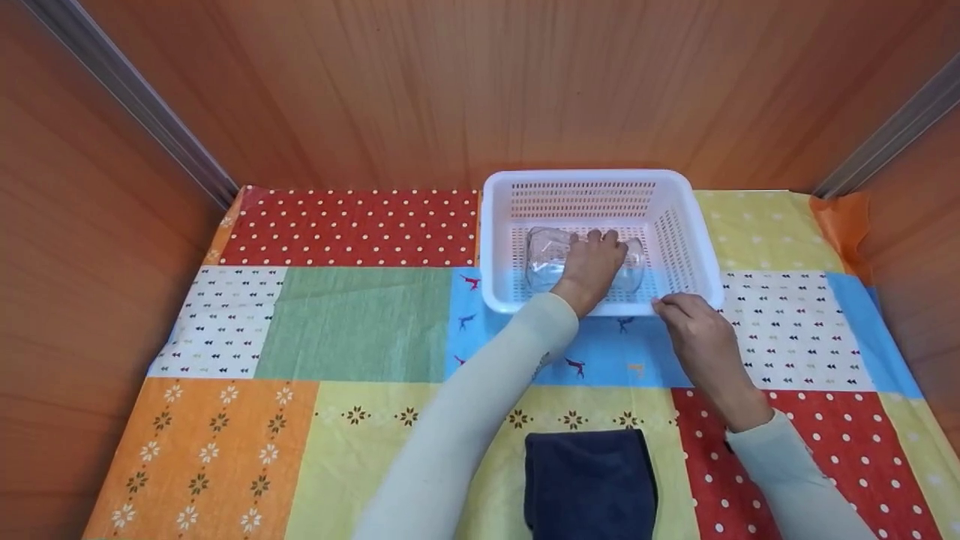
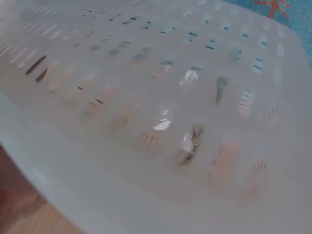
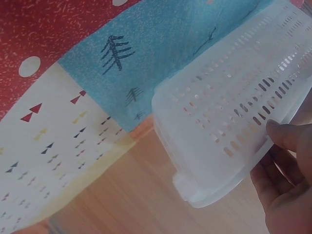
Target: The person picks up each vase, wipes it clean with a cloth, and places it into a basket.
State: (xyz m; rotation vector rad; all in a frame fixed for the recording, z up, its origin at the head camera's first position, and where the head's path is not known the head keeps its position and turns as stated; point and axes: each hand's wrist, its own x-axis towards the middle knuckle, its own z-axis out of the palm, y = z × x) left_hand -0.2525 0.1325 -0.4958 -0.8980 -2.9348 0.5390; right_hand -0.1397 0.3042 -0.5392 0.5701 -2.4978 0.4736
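Observation:
A white plastic basket (image 1: 600, 309) with slotted walls stands at the back of the table. Inside it lies a clear glass jar (image 1: 544, 259) on its side. My left hand (image 1: 596, 266) reaches over the front rim and grips the jar from above, covering its middle. With thumb and fingers, my right hand (image 1: 697, 326) pinches the basket's rim near the front right corner. The right wrist view shows that thumb on the outer side of the slotted wall (image 3: 209, 131). In the left wrist view the basket wall (image 2: 146, 180) fills most of the picture and hides the jar's outline.
A folded dark cloth (image 1: 589, 484) lies at the front, between the forearms. Patchwork cloth (image 1: 360, 322) covers the table. Wood-grain panels (image 1: 420, 90) rise behind the basket and on both sides.

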